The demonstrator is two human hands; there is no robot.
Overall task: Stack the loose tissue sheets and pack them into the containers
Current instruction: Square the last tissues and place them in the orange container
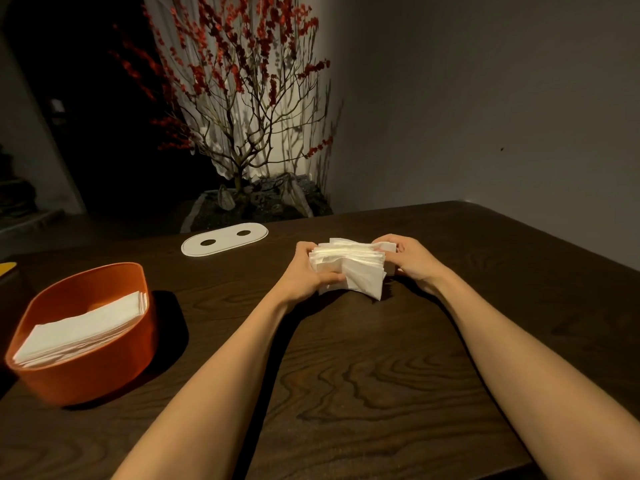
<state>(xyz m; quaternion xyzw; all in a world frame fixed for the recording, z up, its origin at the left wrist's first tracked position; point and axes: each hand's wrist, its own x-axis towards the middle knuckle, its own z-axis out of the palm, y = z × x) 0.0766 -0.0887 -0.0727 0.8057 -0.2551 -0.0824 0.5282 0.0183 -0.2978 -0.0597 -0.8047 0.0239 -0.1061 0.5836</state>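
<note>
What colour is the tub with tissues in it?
Orange; the tub shows clearly at the left of the head view.

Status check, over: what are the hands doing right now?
Left hand and right hand grip tissue stack above table. Orange container part filled. Path clear.

Container [83, 341] left of tissue stack [349, 265], lid [225, 240] behind.

Dark wood-grain table [363, 375] filling the lower frame, plain grey wall [485, 98] upper right, lit red-blossomed branch arrangement [242, 98] upper centre, dark doorway [86, 116] upper left
</note>
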